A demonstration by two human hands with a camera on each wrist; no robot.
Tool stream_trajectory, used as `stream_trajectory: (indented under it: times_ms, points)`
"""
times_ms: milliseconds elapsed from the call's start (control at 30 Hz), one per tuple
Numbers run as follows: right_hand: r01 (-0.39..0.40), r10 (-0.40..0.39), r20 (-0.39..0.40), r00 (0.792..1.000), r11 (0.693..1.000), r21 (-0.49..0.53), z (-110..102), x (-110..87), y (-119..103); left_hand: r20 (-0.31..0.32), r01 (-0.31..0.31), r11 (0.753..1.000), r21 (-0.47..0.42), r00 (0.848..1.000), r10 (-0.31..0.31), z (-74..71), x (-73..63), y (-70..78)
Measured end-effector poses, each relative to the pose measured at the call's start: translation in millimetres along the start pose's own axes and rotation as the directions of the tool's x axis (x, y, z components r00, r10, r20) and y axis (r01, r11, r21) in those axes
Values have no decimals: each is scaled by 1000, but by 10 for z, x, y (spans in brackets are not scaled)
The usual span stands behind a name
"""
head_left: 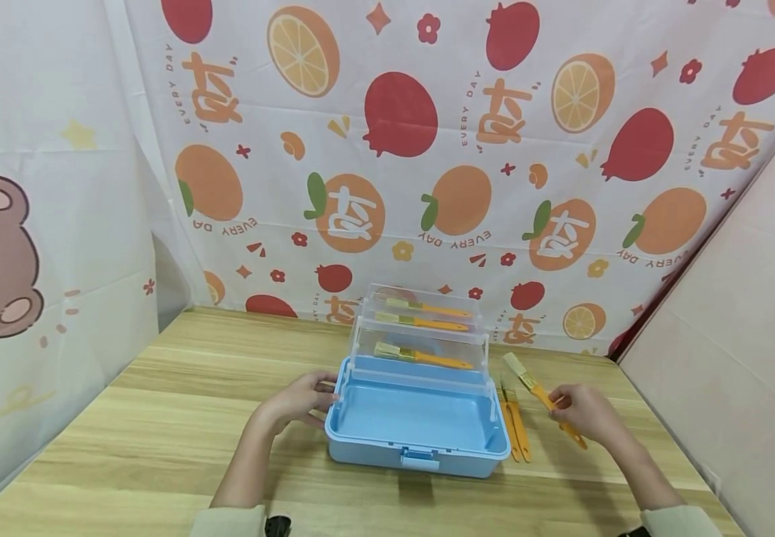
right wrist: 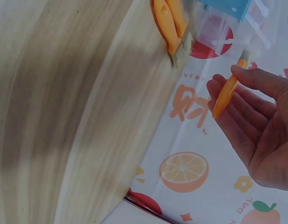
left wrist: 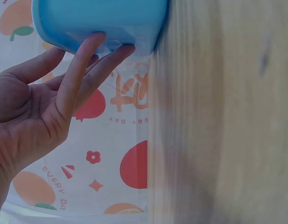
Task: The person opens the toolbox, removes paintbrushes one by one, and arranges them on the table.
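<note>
A light blue toolbox (head_left: 421, 455) stands on the table, its lid up and clear tiered trays (head_left: 421, 377) raised at the back. My left hand (head_left: 301, 403) rests against the box's left side, with fairly straight fingertips on the blue wall (left wrist: 101, 18). On the right, my right hand (head_left: 585, 412) pinches the orange handle of a paintbrush (head_left: 540, 393) between thumb and fingers, pale bristles pointing up and left. The right wrist view shows that brush (right wrist: 228, 91) above the open palm. Beside the box lie two more orange-handled paintbrushes (head_left: 517, 425).
Three paintbrushes lie in the clear trays, the lowest brush (head_left: 424, 356) nearest the box bottom. A white latch (head_left: 421, 462) is on the box front. Behind the wooden table (head_left: 179, 418) hangs a fruit-printed cloth (head_left: 400, 209), with pale cloths on both sides.
</note>
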State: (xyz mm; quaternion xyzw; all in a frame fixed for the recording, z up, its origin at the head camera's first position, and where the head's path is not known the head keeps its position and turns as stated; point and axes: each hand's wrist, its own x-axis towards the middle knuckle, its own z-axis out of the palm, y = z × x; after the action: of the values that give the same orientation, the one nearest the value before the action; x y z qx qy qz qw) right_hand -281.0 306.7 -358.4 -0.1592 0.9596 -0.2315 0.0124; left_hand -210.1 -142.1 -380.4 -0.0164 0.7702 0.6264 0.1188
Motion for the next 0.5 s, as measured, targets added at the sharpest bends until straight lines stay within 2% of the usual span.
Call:
stream_trajectory:
  times_ms: [100, 500]
  points:
    - [3, -3, -5, 1000, 1000, 15, 27, -3, 14, 5, -3, 1000, -7, 1000, 3, 4, -4, 5]
    - [-129, 129, 15, 992, 985, 115, 144, 14, 66, 11, -7, 1000, -16, 1000, 7, 12, -16, -1]
